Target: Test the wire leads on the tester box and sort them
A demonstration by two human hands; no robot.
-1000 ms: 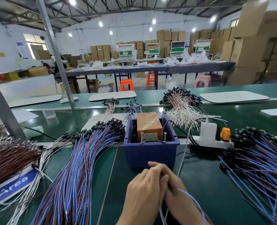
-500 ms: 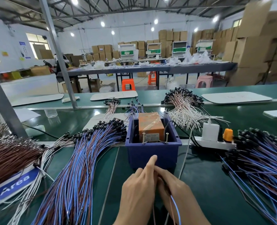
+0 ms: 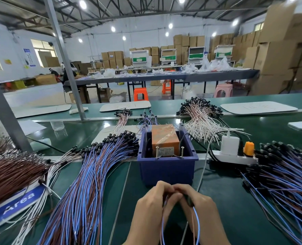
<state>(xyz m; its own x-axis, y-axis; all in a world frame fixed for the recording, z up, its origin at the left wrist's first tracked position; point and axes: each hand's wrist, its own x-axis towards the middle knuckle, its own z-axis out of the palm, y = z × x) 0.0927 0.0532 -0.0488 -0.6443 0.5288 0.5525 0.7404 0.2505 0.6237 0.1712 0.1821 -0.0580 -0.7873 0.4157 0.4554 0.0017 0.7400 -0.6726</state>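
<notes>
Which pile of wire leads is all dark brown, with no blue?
The pile at the far left, beside the blue sign. Its wires are solid dark brown; the other piles hold blue or white wires.

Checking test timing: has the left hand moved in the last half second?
Yes: left hand pulled back toward the person, away from the blue bin.
</notes>
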